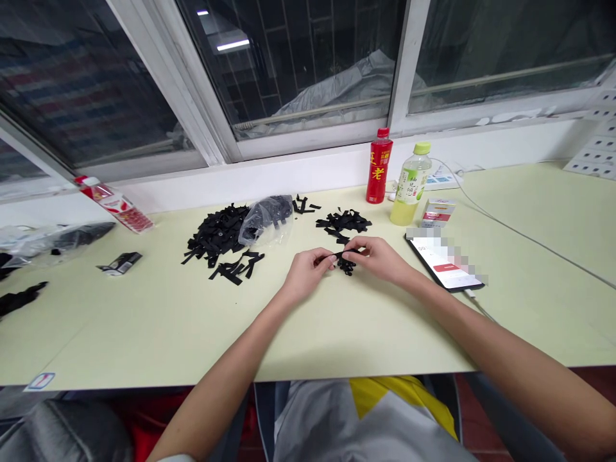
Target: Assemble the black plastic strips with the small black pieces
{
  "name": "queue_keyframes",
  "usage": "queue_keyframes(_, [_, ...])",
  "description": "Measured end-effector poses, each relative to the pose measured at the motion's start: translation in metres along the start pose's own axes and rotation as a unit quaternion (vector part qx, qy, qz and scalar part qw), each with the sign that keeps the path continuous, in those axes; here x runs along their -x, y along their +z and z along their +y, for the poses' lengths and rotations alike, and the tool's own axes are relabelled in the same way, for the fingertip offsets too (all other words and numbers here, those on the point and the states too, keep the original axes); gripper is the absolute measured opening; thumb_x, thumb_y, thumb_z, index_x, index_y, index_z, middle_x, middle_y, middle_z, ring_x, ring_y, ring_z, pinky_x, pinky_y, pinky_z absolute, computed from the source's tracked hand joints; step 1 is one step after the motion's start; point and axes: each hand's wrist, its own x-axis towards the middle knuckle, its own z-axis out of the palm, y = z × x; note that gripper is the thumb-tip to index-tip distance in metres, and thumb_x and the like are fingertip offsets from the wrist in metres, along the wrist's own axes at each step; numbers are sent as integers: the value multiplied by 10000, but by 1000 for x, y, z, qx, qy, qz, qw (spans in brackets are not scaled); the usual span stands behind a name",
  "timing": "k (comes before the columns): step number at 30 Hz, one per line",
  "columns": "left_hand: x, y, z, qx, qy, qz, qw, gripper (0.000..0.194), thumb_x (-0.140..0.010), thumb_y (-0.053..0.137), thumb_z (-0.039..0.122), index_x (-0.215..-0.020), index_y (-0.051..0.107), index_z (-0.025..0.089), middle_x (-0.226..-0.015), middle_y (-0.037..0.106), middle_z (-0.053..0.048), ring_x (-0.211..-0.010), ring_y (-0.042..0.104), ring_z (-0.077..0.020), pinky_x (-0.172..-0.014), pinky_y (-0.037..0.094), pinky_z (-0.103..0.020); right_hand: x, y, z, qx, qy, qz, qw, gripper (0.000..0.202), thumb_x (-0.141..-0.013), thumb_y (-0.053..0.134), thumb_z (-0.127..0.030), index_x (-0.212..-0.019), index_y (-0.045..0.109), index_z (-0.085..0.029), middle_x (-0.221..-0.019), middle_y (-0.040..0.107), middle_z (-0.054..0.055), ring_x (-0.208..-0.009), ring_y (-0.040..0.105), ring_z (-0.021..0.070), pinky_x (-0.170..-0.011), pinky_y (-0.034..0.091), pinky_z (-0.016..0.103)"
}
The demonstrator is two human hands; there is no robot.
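My left hand [307, 271] and my right hand [378, 258] meet over the table, each pinching one end of a short black fabric strip [339, 254]. Just under the strip lies a small cluster of little black pieces [346, 267], partly covered by my fingers; their exact kind is too small to tell. Beyond my hands is a small pile of black strips [347, 221]. A larger heap of black strips [219, 232] spreads to the left, against a clear plastic bag [270, 221] with black pieces inside.
At the back stand a red bottle [379, 168] and a yellow-green drink bottle [410, 186], near a small box [437, 213]. A phone [445, 262] with a cable lies right of my hands. Leftward are a crumpled dark packet [120, 264] and a tilted red-and-clear bottle [118, 205].
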Motion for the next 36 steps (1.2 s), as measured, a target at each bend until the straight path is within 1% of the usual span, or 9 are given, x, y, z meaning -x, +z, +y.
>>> queue_keyframes(4, [0,-2,0,-2,-3,10,1000,339,-908,524,436,-883,703,149,-771,683,-33,-698,565,-153,-651,409,-256,1,-3,0,-17,23,0,1000,251,-861,579,-404,-860,711,-190,-884,709,42,-789,611,185,-680,460,307])
queue_keyframes(10, [1,-3,2,-31,-2,5,999,405,-925,496,489,-819,697,153,-741,681,-26,-652,555,-151,-615,391,-259,0,0,2,9,19,3,1000,207,-829,620,-389,-866,708,-206,-875,716,22,-744,594,170,-657,431,299])
queue_keyframes(13, [-1,-3,-1,-82,-8,36,996,478,-961,418,506,-788,695,157,-735,682,-35,-636,552,-160,-605,378,-275,0,0,1,42,18,40,998,178,-845,600,-362,-857,687,-207,-850,707,14,-737,590,169,-651,416,298])
queue_keyframes(17, [-7,1,-12,-201,38,39,978,269,-905,567,405,-847,712,187,-838,699,-49,-804,589,-208,-721,408,-307,1,-2,-2,66,18,91,993,135,-846,590,-315,-846,667,-204,-867,705,17,-781,608,180,-660,420,299])
queue_keyframes(19, [-10,4,-16,-246,52,30,967,191,-857,642,376,-836,699,195,-831,685,-45,-843,576,-222,-754,405,-319,1,-2,-2,66,16,94,993,131,-848,586,-310,-843,663,-204,-876,706,22,-790,611,183,-656,421,298])
queue_keyframes(22, [-12,7,-19,-273,47,21,961,174,-847,661,366,-827,676,195,-849,677,-46,-893,553,-241,-780,389,-337,1,0,-3,71,10,88,994,130,-850,585,-310,-842,660,-205,-884,706,28,-793,609,185,-653,421,298])
queue_keyframes(31, [-8,9,-20,-316,45,-34,947,277,-966,466,398,-904,606,167,-990,633,-113,-1035,482,-294,-865,327,-405,0,3,-1,84,-11,56,995,145,-855,578,-323,-820,654,-205,-861,695,38,-778,590,185,-648,409,296])
queue_keyframes(34, [-6,5,-18,-301,36,-31,952,338,-1005,351,384,-919,597,169,-1010,633,-114,-1016,484,-282,-872,340,-406,0,1,-1,74,-12,51,996,156,-856,579,-335,-835,661,-204,-853,699,38,-771,589,186,-647,417,294])
queue_keyframes(36, [-7,-1,-17,-279,24,-6,960,346,-1007,328,345,-914,614,174,-999,650,-108,-1004,496,-273,-886,350,-407,2,-2,-3,56,-10,35,998,166,-857,580,-342,-858,673,-204,-854,706,34,-765,592,184,-653,428,295])
